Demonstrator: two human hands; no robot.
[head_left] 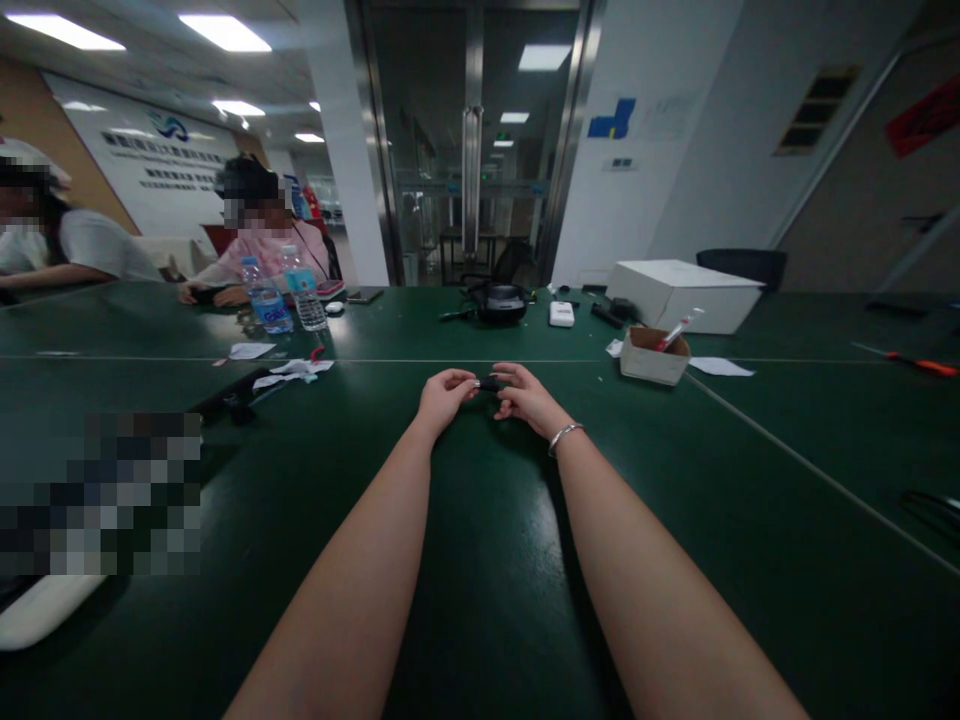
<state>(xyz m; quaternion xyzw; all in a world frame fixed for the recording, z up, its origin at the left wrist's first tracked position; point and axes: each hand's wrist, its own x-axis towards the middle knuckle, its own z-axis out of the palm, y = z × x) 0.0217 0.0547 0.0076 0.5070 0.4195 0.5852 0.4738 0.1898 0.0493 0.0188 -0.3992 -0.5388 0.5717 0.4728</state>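
My left hand [443, 398] pinches the silvery end of a small black object [487, 383] above the dark green table [480, 560]. The object is short and too small to tell its kind. From the other side, my right hand [527, 398] has its fingertips around the black end, with the lower fingers curled loosely. A silver bracelet [564, 438] circles my right wrist. Both forearms reach forward over the tabletop.
Two water bottles [304, 290] stand at the far left, near a person in pink [277, 250]. Paper scraps [296, 372] lie closer. Ahead are a black headset-like item [501, 302] and a white case [561, 314]. Rightward sit a small cardboard box [654, 358], a white box [686, 290] and a screwdriver [930, 365].
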